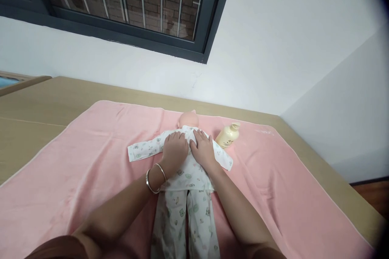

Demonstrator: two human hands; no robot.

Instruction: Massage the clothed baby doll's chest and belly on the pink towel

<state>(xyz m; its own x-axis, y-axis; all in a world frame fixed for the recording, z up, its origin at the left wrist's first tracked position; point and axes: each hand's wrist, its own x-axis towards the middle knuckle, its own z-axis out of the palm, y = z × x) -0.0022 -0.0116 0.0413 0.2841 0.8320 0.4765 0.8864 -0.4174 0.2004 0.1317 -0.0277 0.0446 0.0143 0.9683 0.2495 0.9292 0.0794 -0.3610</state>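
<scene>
- head view, doll (185, 158): lies on its back in the middle of the pink towel (91, 158), head toward the wall, legs toward the person; dressed in a white printed top and matching trousers.
- head view, left hand (174, 149): rests flat on the doll's chest, on the left half of the top; fingers loosely curled, close together, pressing the cloth and gripping nothing; two bangles (155, 178) sit on the wrist.
- head view, right hand (203, 149): lies flat just beside the left hand, on the right half of the top; fingers spread a little and straight, palm down, holding nothing.
- head view, doll's head (188, 120): bare, pale pink, beyond the fingertips; face not visible.
- head view, sleeves: one stretches out flat to the left, the other to the right, near the bottle.
- head view, bottle (227, 135): cream pump bottle, lying tilted on the towel just right of the doll's shoulder, apart from both hands.
- head view, table (36, 109): light wood, under the towel; white wall and dark window frame (209, 28) behind.
- handling, as judged: doll looks light, body soft, clothing thin and limp, likely to bunch or slide under the palms; best held at the trunk or under the arms, cloth pinched at hem or edges.
</scene>
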